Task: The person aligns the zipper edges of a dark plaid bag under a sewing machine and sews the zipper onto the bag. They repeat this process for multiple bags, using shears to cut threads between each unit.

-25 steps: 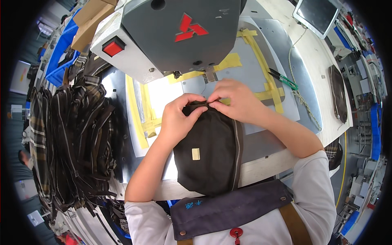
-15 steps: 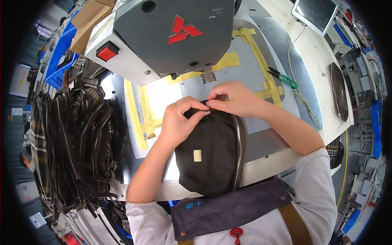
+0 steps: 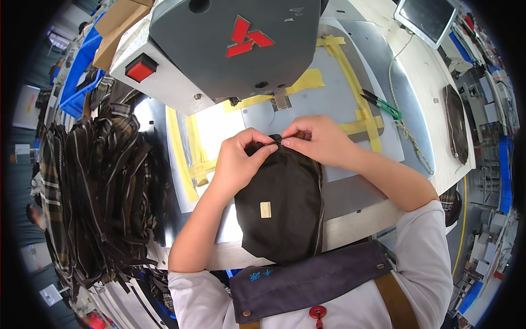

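A dark brown fabric pouch [image 3: 285,203] hangs over the table's front edge, with a zipper [image 3: 321,211] down its right side and a small cream label on its face. My left hand [image 3: 244,159] pinches the pouch's top edge between thumb and fingers. Right beside it, my right hand [image 3: 312,140] grips the same edge, and a small dark tab or fold shows between the two sets of fingertips. Just beyond my hands is the metal foot [image 3: 281,100] of a grey sewing machine [image 3: 235,49], with a loose thread hanging near it.
Piled at the left are several brown and plaid zippered pieces [image 3: 98,186]. Green-handled thread snips [image 3: 383,104] and a cord lie right of the yellow-taped plate [image 3: 359,82]. Another dark zippered piece [image 3: 456,123] rests at the far right, below a screen [image 3: 424,19]. A blue bin [image 3: 76,101] stands back left.
My right fingers have shifted and closed on the pouch's top edge, where a dark tab or fold now shows. The pouch's right side has turned, leaving the zipper more edge-on.
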